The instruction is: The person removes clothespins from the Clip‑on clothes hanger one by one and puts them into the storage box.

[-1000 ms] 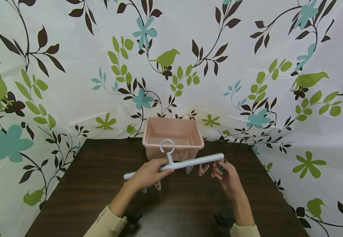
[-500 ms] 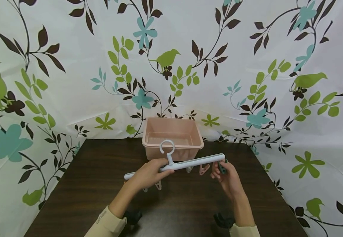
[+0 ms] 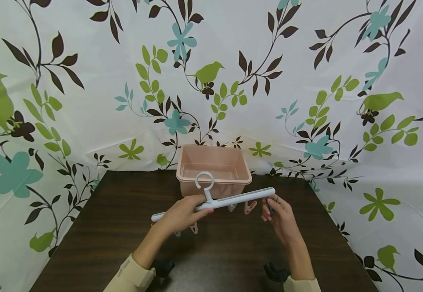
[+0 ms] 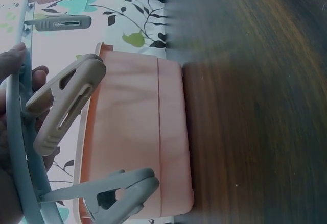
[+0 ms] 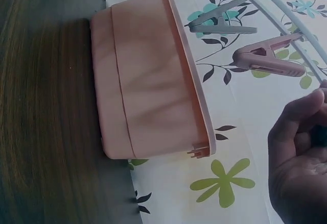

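A white clip hanger (image 3: 240, 198), its round hook (image 3: 205, 178) pointing up, is held above the table and slopes up to the right. My left hand (image 3: 182, 213) grips its bar near the middle, just left of the hook. At the bar's right end, my right hand (image 3: 280, 217) pinches a dark green clip (image 3: 271, 207), mostly hidden by the fingers. A pink clip (image 5: 268, 56) and a grey clip (image 5: 222, 22) hang between the hands. Below the left hand dangle a beige clip (image 4: 69, 104) and another greyish clip (image 4: 115, 196).
Behind the hanger, a pink plastic bin (image 3: 215, 186) stands at the back of the dark wooden table (image 3: 218, 251). A white sheet (image 3: 211, 81) printed with leaves, flowers and birds encloses the back and sides.
The hanger's right end has shifted slightly left and up. In the right hand's fingers the green clip has turned and shows less. My left hand keeps its grip.
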`<state>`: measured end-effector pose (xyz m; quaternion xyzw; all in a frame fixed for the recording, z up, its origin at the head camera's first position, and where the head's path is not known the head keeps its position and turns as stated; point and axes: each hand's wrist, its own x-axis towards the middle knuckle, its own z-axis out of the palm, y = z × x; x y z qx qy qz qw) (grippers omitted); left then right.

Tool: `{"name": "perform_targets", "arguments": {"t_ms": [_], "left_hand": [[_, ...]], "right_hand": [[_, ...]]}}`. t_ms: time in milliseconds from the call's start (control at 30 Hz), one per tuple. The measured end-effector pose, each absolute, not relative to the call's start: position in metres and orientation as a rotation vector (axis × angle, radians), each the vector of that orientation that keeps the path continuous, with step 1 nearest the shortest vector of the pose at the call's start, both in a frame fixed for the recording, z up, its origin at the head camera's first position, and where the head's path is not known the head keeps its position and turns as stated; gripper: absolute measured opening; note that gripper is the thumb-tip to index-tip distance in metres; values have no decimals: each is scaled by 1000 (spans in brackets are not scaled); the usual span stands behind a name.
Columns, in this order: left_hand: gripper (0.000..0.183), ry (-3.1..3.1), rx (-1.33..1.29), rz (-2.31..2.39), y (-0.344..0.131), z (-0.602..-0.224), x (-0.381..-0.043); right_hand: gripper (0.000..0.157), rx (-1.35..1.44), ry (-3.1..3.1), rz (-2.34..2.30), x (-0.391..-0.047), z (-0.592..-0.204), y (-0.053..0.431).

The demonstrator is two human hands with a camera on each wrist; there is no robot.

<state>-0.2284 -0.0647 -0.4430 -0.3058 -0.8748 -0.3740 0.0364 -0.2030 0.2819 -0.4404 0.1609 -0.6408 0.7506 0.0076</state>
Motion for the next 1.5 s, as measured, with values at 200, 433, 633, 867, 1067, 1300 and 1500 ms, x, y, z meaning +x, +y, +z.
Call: {"name": "perform_targets", "arguments": {"t_ms": [200,433,633,867,1067,1300,1500], "left_hand": [[26,-2682,-940,-1165,-67,-443,-228],[25,-2683,-919,-1133,-70,-443,-227],[23,-2699,-899,-1084,-72,-439,-224],[23,-2708,-908,-1102,-76,-439,-224],[24,-2716,-921,-1162,-78,-438,-224],[27,-2726,-941,-1228,-79,-438,-223],[27,-2710,-1013,-1334,-80,-436,-224]], "right_hand": [[21,442,-2015,2197,-202,-442,277],[17,389,-2114,1822,-202,-436,268],[21,287,-2220,1496,-200,-436,263],[19,268,-2215,1403,-200,-437,257],[11,263,-2198,1222,-202,-442,252],[13,365,-2117,999,-201,-443,249],[20,341,-2084,758,-199,-439,246]]}}
